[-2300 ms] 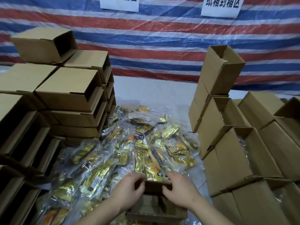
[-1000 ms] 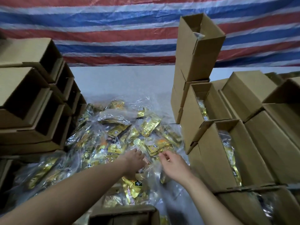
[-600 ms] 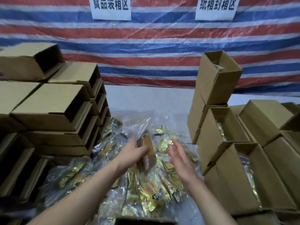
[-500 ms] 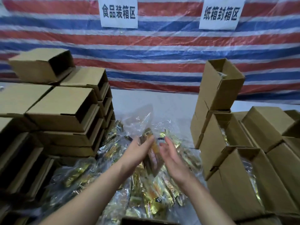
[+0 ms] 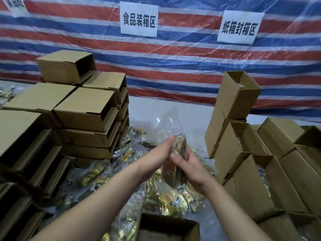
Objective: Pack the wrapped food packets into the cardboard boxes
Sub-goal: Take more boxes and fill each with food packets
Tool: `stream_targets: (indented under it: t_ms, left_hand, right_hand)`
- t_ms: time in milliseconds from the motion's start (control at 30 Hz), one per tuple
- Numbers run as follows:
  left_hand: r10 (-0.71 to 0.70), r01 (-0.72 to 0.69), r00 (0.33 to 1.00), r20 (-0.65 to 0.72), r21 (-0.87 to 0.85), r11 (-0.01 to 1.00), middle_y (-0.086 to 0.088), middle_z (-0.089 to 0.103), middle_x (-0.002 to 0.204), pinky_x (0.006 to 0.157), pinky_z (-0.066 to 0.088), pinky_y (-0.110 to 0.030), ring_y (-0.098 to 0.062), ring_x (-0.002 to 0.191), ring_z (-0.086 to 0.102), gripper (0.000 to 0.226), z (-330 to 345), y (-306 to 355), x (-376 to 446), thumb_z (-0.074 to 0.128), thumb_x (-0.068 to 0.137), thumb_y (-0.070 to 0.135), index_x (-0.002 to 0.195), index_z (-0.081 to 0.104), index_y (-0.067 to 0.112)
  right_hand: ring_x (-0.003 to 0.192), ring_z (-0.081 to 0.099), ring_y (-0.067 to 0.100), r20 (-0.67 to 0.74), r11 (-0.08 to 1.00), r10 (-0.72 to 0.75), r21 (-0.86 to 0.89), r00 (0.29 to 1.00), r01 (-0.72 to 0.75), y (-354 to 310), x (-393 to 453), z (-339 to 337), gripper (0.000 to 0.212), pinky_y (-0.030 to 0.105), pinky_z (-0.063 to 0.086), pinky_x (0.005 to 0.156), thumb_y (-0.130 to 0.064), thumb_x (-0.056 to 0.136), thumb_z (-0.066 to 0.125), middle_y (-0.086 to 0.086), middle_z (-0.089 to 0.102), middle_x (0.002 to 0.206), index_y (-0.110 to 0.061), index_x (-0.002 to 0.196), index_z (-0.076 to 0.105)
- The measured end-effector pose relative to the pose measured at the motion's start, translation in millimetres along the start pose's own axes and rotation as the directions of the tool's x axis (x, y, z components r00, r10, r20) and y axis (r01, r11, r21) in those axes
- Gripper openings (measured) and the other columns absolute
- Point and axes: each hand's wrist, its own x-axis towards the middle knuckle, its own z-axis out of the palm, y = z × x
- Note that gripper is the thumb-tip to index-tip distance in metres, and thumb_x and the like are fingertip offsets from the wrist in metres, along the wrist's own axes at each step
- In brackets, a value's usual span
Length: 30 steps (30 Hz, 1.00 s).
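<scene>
Hands closer together than half second ago, packet now sandwiched upright between them. Left hand point(image 5: 157, 157) fingers straight, flat against packet point(image 5: 175, 164); right hand point(image 5: 189, 166) fingers curled round its other side. Packet held above heap of packets point(image 5: 97, 173) at table middle. Open box point(image 5: 167, 226) at near edge. Empty boxes point(image 5: 86, 110) stacked left, filled boxes point(image 5: 251, 173) right.

Dim even light, motion blur, wide-angle edge bowing.
</scene>
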Motion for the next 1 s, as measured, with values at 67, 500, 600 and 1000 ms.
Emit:
stream_targets:
  t_ms: [67, 500, 600, 1000]
  left_hand:
    - [0.026, -0.031, 0.997, 0.072, 0.070, 0.997, 0.026, 0.061, 0.131, 0.106, 0.035, -0.027, 0.012, 0.123, 0.051, 0.051, -6, -5, -11, 0.021, 0.100, 0.067, 0.127, 0.061, 0.050]
    - [-0.230, 0.150, 0.969, 0.087, 0.535, 0.832, 0.021, 0.058, 0.135, 0.111, 0.040, -0.029, 0.001, 0.124, 0.053, 0.039, -45, -192, -84, 0.056, 0.095, 0.053, 0.133, 0.055, 0.044]
    - [-0.234, 0.213, 0.972, 0.027, 0.332, 0.919, 0.016, 0.067, 0.119, 0.104, 0.049, -0.037, -0.003, 0.111, 0.063, 0.035, -44, -201, -82, 0.057, 0.093, 0.052, 0.127, 0.058, 0.043]
    - [-0.057, 0.087, 0.996, -0.074, 0.512, 0.855, 0.015, 0.062, 0.110, 0.092, 0.045, -0.026, 0.000, 0.102, 0.056, 0.023, -29, -203, -76, 0.040, 0.106, 0.036, 0.123, 0.055, 0.036]
  right_hand:
    - [0.101, 0.072, 0.025, -0.011, 0.994, 0.003, 0.113, 1.000, -0.001, 3, -8, -7, 0.062, 0.040, 0.059, 0.084, -0.038, 0.070, 0.081, 0.003, 0.074, 0.108, -0.027, 0.125, 0.055]
    - [0.106, 0.056, -0.004, 0.342, 0.639, 0.277, -0.763, 0.898, 0.093, 21, -69, -21, 0.056, 0.016, 0.046, 0.092, -0.033, 0.077, 0.069, -0.024, 0.059, 0.117, -0.053, 0.125, 0.047]
    - [0.082, 0.056, 0.008, 0.409, 0.310, 0.363, -0.900, 0.837, 0.305, 43, -66, 3, 0.057, 0.023, 0.041, 0.068, -0.037, 0.077, 0.062, -0.013, 0.061, 0.094, -0.037, 0.131, 0.044]
    - [0.122, 0.056, 0.031, 0.344, 0.320, 0.495, -0.926, 0.798, 0.201, 147, -36, 41, 0.077, 0.042, 0.049, 0.101, -0.049, 0.087, 0.067, 0.009, 0.057, 0.138, -0.020, 0.151, 0.034]
